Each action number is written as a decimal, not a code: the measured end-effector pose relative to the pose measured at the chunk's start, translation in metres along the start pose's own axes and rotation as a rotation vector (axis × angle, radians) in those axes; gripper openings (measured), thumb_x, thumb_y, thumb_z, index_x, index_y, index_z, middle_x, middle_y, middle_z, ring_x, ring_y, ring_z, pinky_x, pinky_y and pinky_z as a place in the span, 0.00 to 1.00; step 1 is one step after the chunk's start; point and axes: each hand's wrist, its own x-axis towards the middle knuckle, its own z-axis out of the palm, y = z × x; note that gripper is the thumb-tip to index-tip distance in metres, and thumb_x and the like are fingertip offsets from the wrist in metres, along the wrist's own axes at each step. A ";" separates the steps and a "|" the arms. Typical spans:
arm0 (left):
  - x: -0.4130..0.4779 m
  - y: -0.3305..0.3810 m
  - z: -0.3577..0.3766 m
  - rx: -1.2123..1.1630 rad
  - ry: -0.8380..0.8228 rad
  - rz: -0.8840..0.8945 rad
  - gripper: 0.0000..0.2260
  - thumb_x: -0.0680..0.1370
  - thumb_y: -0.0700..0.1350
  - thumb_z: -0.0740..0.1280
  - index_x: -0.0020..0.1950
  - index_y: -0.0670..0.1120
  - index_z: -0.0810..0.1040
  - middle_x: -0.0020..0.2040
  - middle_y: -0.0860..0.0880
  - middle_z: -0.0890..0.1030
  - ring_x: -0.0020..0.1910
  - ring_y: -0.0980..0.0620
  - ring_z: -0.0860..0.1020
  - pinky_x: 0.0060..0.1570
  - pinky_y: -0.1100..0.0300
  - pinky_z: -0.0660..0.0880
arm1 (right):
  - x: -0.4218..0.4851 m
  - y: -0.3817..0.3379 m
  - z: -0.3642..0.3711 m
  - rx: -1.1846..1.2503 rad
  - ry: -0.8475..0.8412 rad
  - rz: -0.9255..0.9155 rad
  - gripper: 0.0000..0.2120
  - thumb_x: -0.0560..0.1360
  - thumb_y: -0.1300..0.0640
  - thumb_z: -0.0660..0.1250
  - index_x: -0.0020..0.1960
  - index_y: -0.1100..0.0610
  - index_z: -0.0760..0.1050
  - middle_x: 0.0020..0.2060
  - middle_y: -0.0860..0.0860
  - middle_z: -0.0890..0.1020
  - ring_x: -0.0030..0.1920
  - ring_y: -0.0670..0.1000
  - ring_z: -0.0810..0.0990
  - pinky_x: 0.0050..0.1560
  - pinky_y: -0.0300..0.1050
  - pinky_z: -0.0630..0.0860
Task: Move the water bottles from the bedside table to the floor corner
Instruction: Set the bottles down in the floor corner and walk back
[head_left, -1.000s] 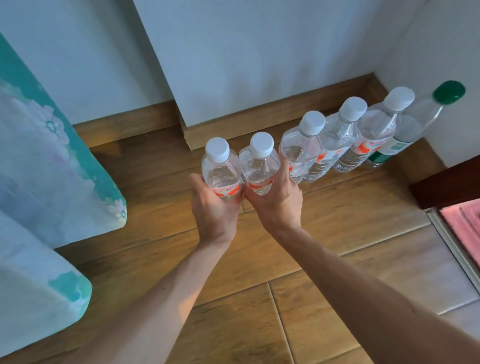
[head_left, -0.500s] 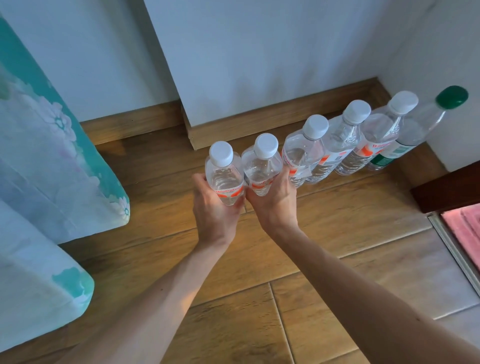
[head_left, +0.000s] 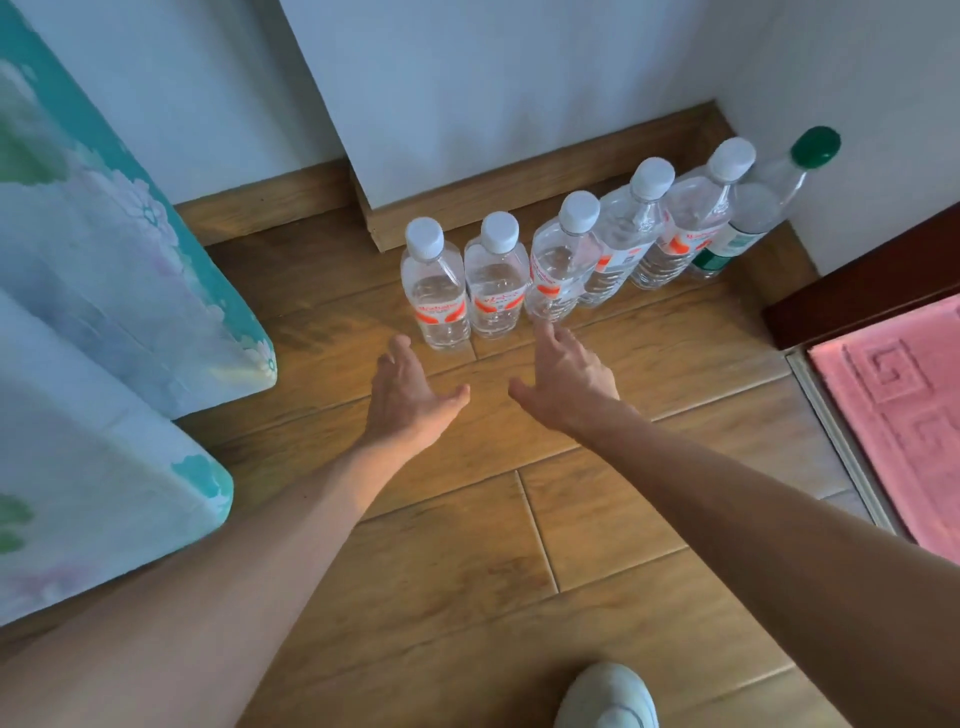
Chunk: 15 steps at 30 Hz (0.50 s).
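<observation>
Several clear water bottles stand upright in a row on the wooden floor, running from the wall pillar's base to the room corner. The leftmost bottle (head_left: 435, 296) and the one beside it (head_left: 496, 286) have white caps and red labels. A taller green-capped bottle (head_left: 753, 208) ends the row in the corner. My left hand (head_left: 410, 400) hovers open just in front of the leftmost bottle, holding nothing. My right hand (head_left: 566, 379) is open too, fingers stretched toward the third bottle (head_left: 563, 265), fingertips close to its base.
A bed with a teal floral sheet (head_left: 104, 322) fills the left side. A white wall pillar with wooden skirting (head_left: 519, 192) stands behind the bottles. A pink mat (head_left: 898, 426) and dark door frame (head_left: 857, 291) lie at right. A white shoe (head_left: 608, 696) shows at the bottom.
Both hands have let go of the two leftmost bottles, which now stand on the floor, and have drawn back toward me with fingers spread.
</observation>
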 end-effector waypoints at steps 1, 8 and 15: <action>-0.014 0.000 -0.009 0.072 -0.071 -0.010 0.38 0.69 0.55 0.76 0.70 0.44 0.60 0.67 0.40 0.70 0.67 0.41 0.70 0.63 0.52 0.70 | -0.014 0.001 -0.003 -0.046 -0.013 -0.021 0.30 0.76 0.45 0.67 0.71 0.58 0.61 0.64 0.57 0.72 0.64 0.60 0.72 0.57 0.54 0.73; -0.125 0.042 -0.090 0.536 -0.382 0.183 0.41 0.71 0.61 0.70 0.75 0.46 0.55 0.67 0.40 0.69 0.66 0.39 0.69 0.66 0.45 0.68 | -0.135 -0.015 -0.053 -0.181 -0.150 -0.038 0.32 0.76 0.45 0.66 0.73 0.56 0.57 0.65 0.55 0.69 0.65 0.59 0.69 0.55 0.56 0.74; -0.224 0.101 -0.191 0.700 -0.444 0.387 0.46 0.71 0.62 0.70 0.78 0.46 0.48 0.70 0.40 0.67 0.68 0.39 0.68 0.68 0.41 0.64 | -0.256 -0.054 -0.127 -0.153 -0.185 -0.084 0.36 0.76 0.44 0.65 0.76 0.53 0.51 0.68 0.55 0.67 0.67 0.59 0.67 0.58 0.58 0.74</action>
